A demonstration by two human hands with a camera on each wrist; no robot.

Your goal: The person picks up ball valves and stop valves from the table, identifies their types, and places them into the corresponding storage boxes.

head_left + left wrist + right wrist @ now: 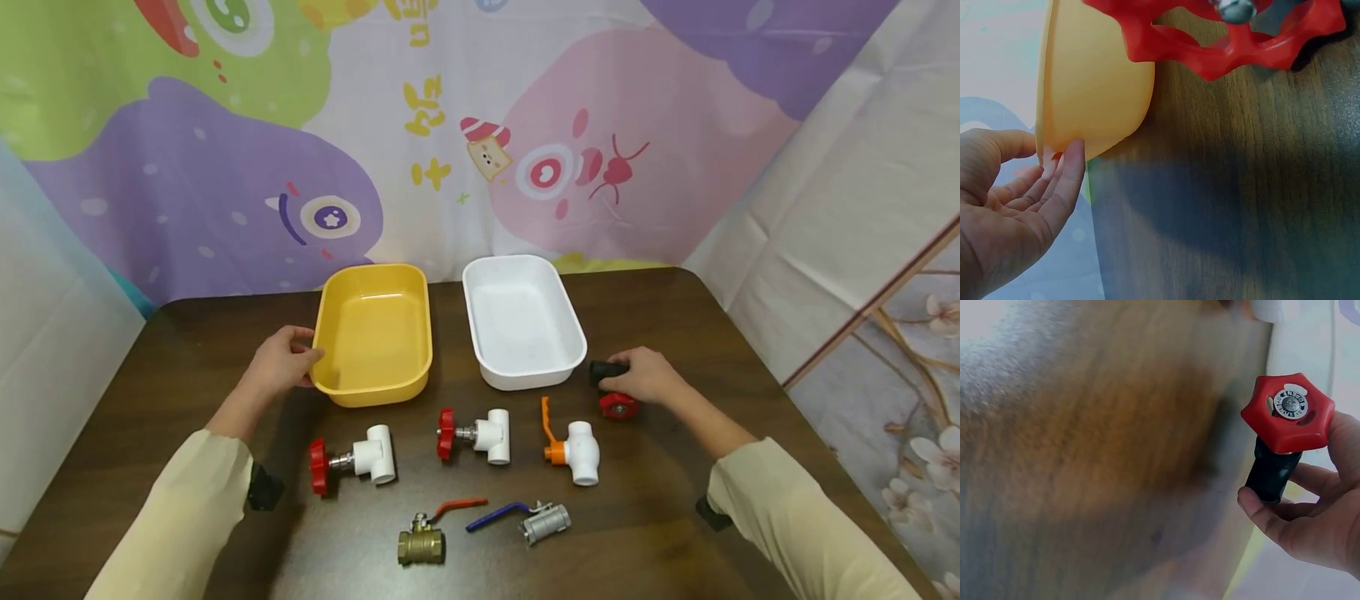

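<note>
My left hand (283, 360) is at the left wall of the yellow plastic tray (334, 392). In the left wrist view its thumb lies on one side of the tray's rim and the fingers on the other, pinching it. To the right of the white tray (517, 382), my right hand (645, 377) grips a valve with a black body (1267, 476) and a red six-sided handwheel (1310, 428). Part of the black body is hidden behind the handwheel and fingers.
Two white tee valves with red handwheels (318, 467) (446, 433) lie in front of the trays. Beside them is a white ball valve (583, 454) with an orange lever. Nearer lie a brass valve (420, 546) with a red lever and a grey metal valve (546, 523) with a blue lever.
</note>
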